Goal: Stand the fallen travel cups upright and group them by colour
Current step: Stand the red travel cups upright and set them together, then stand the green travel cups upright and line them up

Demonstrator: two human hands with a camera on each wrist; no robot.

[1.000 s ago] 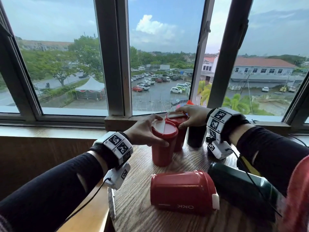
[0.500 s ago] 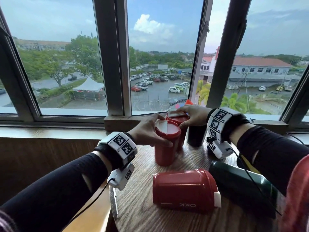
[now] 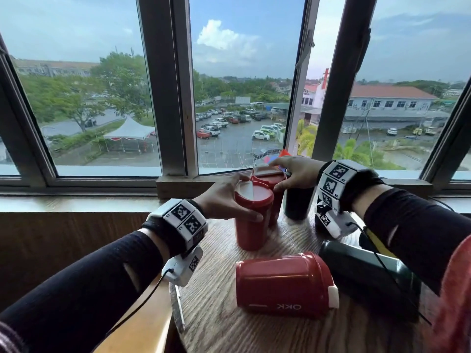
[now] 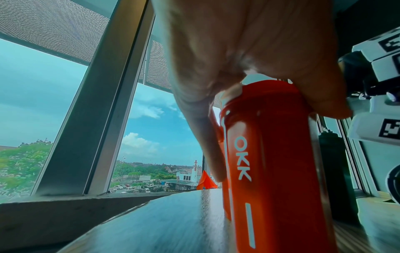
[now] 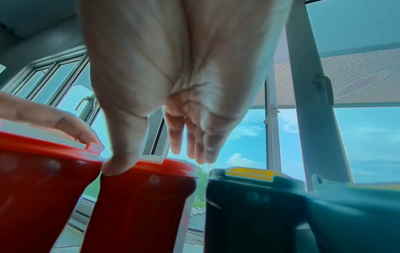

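Two red travel cups stand upright together near the window. My left hand (image 3: 226,201) grips the front red cup (image 3: 251,225) round its top; it fills the left wrist view as the front red cup (image 4: 270,154). My right hand (image 3: 297,171) holds the back red cup (image 3: 267,175) from above, thumb on its near rim and fingers over the lid. A dark green cup (image 3: 298,203) stands upright just right of them. A red cup (image 3: 283,284) and a dark green cup (image 3: 364,276) lie on their sides nearer to me.
The cups share a small round wooden table (image 3: 229,329) pushed against the window ledge (image 3: 175,184). A second upright dark cup (image 5: 357,214) shows in the right wrist view, hidden behind my wrist from the head. The table edge falls away on the left.
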